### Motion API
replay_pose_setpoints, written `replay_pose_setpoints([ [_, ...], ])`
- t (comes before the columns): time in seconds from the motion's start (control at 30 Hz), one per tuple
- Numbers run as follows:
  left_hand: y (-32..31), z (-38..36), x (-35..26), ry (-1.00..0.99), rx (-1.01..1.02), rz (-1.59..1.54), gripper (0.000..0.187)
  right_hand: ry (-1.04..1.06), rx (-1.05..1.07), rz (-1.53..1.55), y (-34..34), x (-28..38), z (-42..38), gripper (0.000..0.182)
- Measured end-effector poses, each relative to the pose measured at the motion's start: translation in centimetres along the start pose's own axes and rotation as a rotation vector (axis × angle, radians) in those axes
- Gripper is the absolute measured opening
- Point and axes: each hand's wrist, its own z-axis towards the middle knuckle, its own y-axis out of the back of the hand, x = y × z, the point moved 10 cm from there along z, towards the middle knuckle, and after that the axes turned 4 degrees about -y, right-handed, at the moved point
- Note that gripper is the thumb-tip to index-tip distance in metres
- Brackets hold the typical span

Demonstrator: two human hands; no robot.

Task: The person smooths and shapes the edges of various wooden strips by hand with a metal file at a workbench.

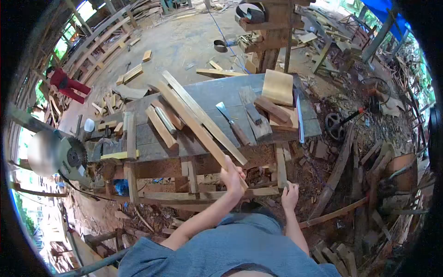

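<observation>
My left hand (233, 178) is closed around the near end of a long wooden strip (197, 123), which slants away across the workbench (205, 99). Alongside it on the bench lies a second, paler wooden strip (217, 134). My right hand (290, 197) is beside the bench's front edge, with its fingers curled together. Whatever is between those fingers, if anything, is too small to make out. On the bench between the hands and the far edge lies a wide-bladed chisel (233, 124) with a wooden handle.
Short wood pieces (161, 127) lie left of the strips. At right are a dark wooden block (276, 111), a curved board (278, 87) and a long thin blade (301, 117). A circular saw (74, 157) stands left. A person in red (68, 85) is further back.
</observation>
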Motion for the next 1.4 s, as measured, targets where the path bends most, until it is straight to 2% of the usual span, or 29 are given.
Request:
replay_pose_setpoints([
  [0.1, 0.2, 0.8, 1.4, -0.058, 0.087, 0.082, 0.047, 0.034, 0.014, -0.021, -0.8, 1.8, -1.1, 0.030],
  [0.23, -1.2, 1.7, 2.4, -0.091, 0.089, -0.016, 0.041, 0.210, 0.075, -0.058, -1.6, 6.0, -1.9, 0.028],
  [0.43, -3.9, 3.8, 4.1, 0.000, -0.005, 0.039, 0.042, 0.208, 0.067, -0.094, -0.9, 4.0, -3.9, 0.027],
  [0.5, -4.3, 4.2, 5.6, 0.049, -0.024, 0.067, 0.042, 0.099, 0.075, -0.131, -0.5, 2.6, -4.6, 0.027],
  [0.6, -4.3, 4.8, 8.2, 0.065, -0.004, 0.141, 0.046, 0.088, 0.065, -0.164, -0.5, 1.1, -5.0, 0.028],
  [0.7, -5.1, 4.3, 10.3, 0.088, 0.185, 0.247, 0.054, 0.073, 0.093, -0.127, -0.2, 2.2, -4.8, 0.029],
  [0.77, -4.1, 3.5, 11.0, 0.048, 0.149, 0.855, 0.061, 0.100, 0.086, -0.121, -0.5, 2.3, -4.2, 0.029],
  [0.8, -3.8, 2.6, 10.8, 0.102, 0.252, 0.866, 0.060, 0.117, 0.090, -0.109, -0.7, 2.5, -3.9, 0.029],
  [0.83, -2.5, 2.0, 9.9, 0.101, 0.251, 0.867, 0.060, 0.136, 0.097, -0.095, -0.9, 2.8, -3.6, 0.029],
  [0.9, -1.3, 0.9, 8.7, -0.053, 0.397, 0.805, 0.056, 0.169, 0.098, -0.085, -1.1, 3.2, -3.1, 0.029],
  [0.93, 0.2, 1.2, 8.8, -0.002, 0.411, 0.769, 0.054, 0.201, 0.098, -0.079, -1.4, 3.5, -3.0, 0.029],
  [1.03, 6.0, 2.4, 6.6, 0.105, 0.254, 0.678, 0.047, 0.254, 0.123, -0.066, -1.3, 5.1, -2.8, 0.029],
  [1.17, 14.8, 7.1, 5.2, -0.155, -0.031, 0.794, 0.039, 0.320, 0.196, -0.085, -1.9, 6.2, -2.4, 0.029],
  [1.3, 20.9, 8.9, 3.5, -0.054, -0.080, 0.561, 0.038, 0.460, 0.282, -0.147, -3.2, 7.6, -2.0, 0.030],
  [1.37, 23.3, 8.9, 3.1, -0.131, -0.193, 0.498, 0.035, 0.517, 0.342, -0.114, -3.8, 8.2, -1.9, 0.029],
  [1.4, 21.3, 5.7, 0.3, -0.059, -0.184, 0.357, 0.031, 0.538, 0.366, -0.096, -4.3, 8.3, -1.6, 0.028],
])
